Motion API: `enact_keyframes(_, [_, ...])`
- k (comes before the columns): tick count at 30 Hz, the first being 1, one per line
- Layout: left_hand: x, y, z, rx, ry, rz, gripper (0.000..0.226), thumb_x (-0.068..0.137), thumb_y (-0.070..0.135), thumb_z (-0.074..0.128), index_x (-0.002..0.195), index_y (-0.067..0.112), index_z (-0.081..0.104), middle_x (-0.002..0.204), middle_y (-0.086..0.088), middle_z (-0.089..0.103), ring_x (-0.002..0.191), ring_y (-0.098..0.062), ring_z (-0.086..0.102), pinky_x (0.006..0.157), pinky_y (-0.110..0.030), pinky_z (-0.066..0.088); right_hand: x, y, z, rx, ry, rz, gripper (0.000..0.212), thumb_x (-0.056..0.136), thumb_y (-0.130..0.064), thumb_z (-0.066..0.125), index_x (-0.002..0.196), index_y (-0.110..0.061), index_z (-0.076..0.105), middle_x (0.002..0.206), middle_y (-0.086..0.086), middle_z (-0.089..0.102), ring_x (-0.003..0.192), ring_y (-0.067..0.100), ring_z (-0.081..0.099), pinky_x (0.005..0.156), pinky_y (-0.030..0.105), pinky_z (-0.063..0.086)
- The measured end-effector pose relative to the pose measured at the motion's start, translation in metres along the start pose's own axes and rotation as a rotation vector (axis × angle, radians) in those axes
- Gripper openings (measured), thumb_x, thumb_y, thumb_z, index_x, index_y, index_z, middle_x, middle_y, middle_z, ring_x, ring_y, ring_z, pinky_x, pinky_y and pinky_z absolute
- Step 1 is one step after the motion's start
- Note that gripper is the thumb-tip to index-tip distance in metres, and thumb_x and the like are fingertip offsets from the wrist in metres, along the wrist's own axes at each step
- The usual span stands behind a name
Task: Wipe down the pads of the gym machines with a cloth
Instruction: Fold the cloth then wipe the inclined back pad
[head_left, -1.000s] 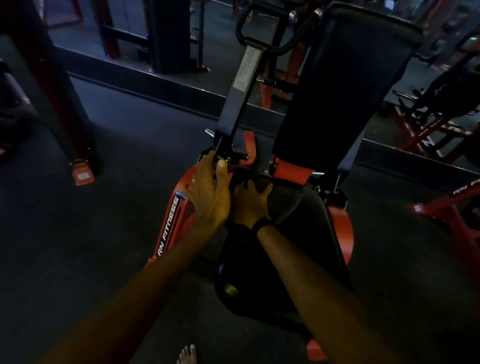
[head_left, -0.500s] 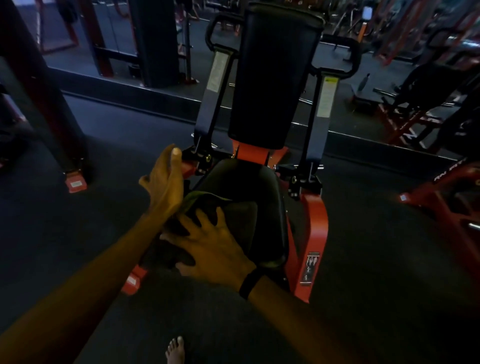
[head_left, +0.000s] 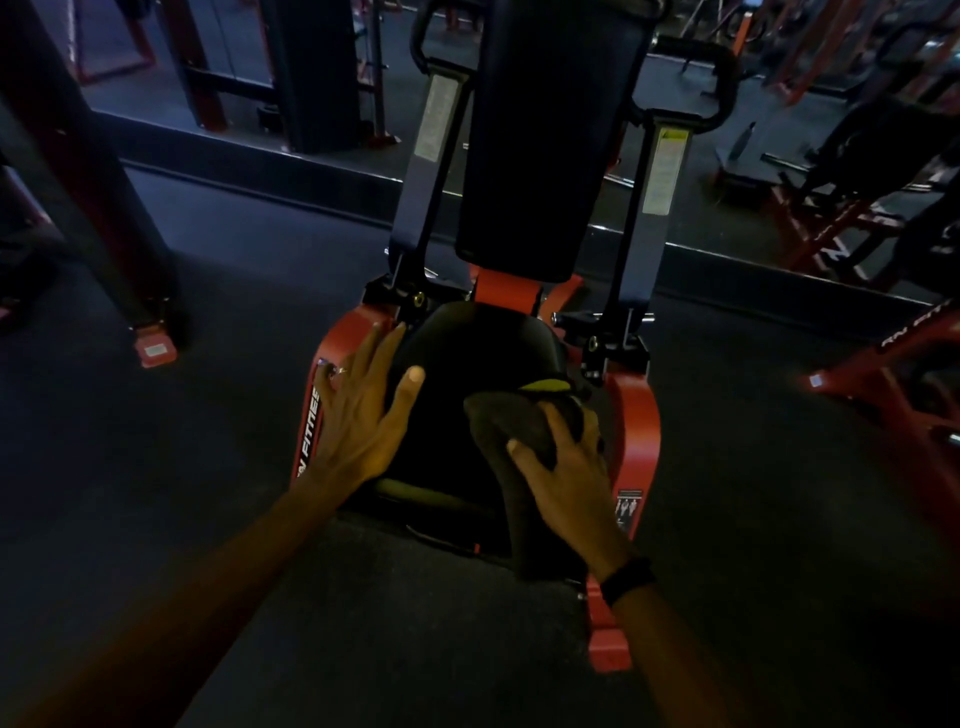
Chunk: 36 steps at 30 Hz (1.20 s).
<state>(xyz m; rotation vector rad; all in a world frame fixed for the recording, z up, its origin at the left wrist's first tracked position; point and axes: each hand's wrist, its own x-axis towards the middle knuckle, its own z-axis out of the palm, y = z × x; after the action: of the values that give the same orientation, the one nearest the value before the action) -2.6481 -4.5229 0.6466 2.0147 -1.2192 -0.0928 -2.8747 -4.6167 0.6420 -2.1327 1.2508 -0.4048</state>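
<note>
Far left: dark post (head_left: 78, 171) standing on the floor (head_left: 234, 291), red foot plate (head_left: 155, 351) at its base, well apart from the machine.

Left hand (head_left: 363, 410) reaching in from lower left, forearm stretched long, palm down. Fingers straight and spread, resting on the left edge of the seat pad (head_left: 467, 358), thumb out across the pad surface, outer fingers over the red frame (head_left: 636, 431) with white lettering. Ring on one finger. Grip apart, holding nothing.

Seat pad black, smooth, rounded at the back, dim in the low light; a yellowish strip showing at its near edge. Back pad (head_left: 550, 135) upright behind it, tall, black, its lower end just above the red bracket at the rear of the seat. Two dark uprights with pale labels flanking the back pad, each topped by a curved handle.

Right hand (head_left: 566, 467) coming in from lower right, dark band at the wrist. Fingers spread and bent over a dark cloth (head_left: 511, 415), pressing it onto the right side of the seat pad; grip clamped on the cloth. Cloth bunched, grey-brown, a yellow-green edge peeking out at the top, part hanging down past the seat's front.

Open floor to both sides of the machine and in front. Low dark kerb (head_left: 260, 166) running behind it. Further red equipment (head_left: 883, 374) at right, apart from the seat.
</note>
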Motion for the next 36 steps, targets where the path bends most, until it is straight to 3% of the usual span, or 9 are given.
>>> enact_keyframes(3, [0.0,-0.001,0.0,-0.018,0.057,0.002,0.078,0.095,0.075,0.01,0.157,0.031,0.027,0.165,0.002,0.023,0.15,-0.021,0.025,0.118,-0.063,0.007,0.047,-0.02,0.002,-0.108,-0.016,0.167,0.071,0.097,-0.062,0.044,0.158,-0.036,0.016,0.165,0.017,-0.001,0.143,0.052,0.022,0.112,0.063,0.03])
enact_keyframes(6, [-0.003,0.003,-0.001,-0.029,0.102,0.029,0.071,0.098,0.07,0.014,0.156,0.032,0.027,0.165,0.002,0.024,0.15,-0.02,0.025,0.118,-0.062,0.009,0.113,-0.019,0.006,-0.174,0.039,0.221,0.068,0.099,-0.06,0.042,0.157,-0.029,0.025,0.158,0.028,0.019,0.136,0.055,0.033,0.112,0.06,0.032])
enact_keyframes(13, [-0.001,0.0,-0.002,-0.056,0.164,0.03,0.07,0.098,0.07,0.011,0.153,0.032,0.031,0.163,0.007,0.024,0.151,-0.011,0.019,0.119,-0.061,0.006,0.205,-0.033,0.014,-0.278,0.049,0.161,0.055,0.103,-0.054,0.036,0.15,-0.027,0.039,0.156,0.022,0.03,0.139,0.051,0.031,0.109,0.065,0.033])
enact_keyframes(19, [-0.004,-0.002,-0.003,-0.054,0.191,-0.002,0.082,0.097,0.071,0.007,0.15,0.021,0.042,0.16,-0.001,0.036,0.148,-0.014,0.027,0.121,-0.047,0.002,0.057,-0.041,0.023,-0.417,0.009,-0.154,0.049,0.104,-0.051,0.034,0.152,-0.039,0.033,0.164,0.001,0.017,0.148,0.039,0.015,0.11,0.074,0.019])
enact_keyframes(22, [-0.008,-0.002,-0.001,-0.052,0.17,0.002,0.082,0.097,0.071,0.006,0.151,0.019,0.041,0.16,0.0,0.035,0.148,-0.016,0.029,0.122,-0.048,0.0,0.009,-0.044,0.028,-0.464,0.024,-0.178,0.056,0.098,-0.06,0.024,0.149,-0.042,0.032,0.163,-0.001,0.018,0.149,0.039,0.015,0.109,0.077,0.015])
enact_keyframes(26, [-0.008,0.001,-0.002,-0.096,0.189,-0.011,0.082,0.097,0.071,0.009,0.153,0.018,0.039,0.162,0.0,0.032,0.148,-0.017,0.029,0.122,-0.046,-0.004,0.071,-0.05,0.031,-0.509,-0.01,-0.107,0.046,0.102,-0.057,0.03,0.147,-0.046,0.035,0.163,0.002,0.014,0.148,0.044,0.01,0.106,0.082,0.011])
enact_keyframes(31, [-0.006,0.0,-0.005,-0.093,0.193,-0.031,0.078,0.097,0.068,0.012,0.154,0.02,0.035,0.164,0.003,0.028,0.15,-0.017,0.027,0.122,-0.042,-0.008,0.208,-0.081,0.058,-0.445,-0.004,0.07,0.045,0.103,-0.052,0.034,0.142,-0.034,0.05,0.16,0.015,0.024,0.146,0.05,0.013,0.104,0.084,0.003])
enact_keyframes(36, [-0.008,0.0,-0.006,-0.128,0.192,-0.062,0.077,0.097,0.069,0.014,0.155,0.021,0.032,0.164,0.001,0.028,0.15,-0.019,0.026,0.123,-0.046,-0.007,0.188,-0.098,0.07,-0.492,-0.013,-0.05,0.043,0.104,-0.047,0.037,0.14,-0.028,0.052,0.158,0.013,0.028,0.146,0.042,0.018,0.111,0.076,0.008])
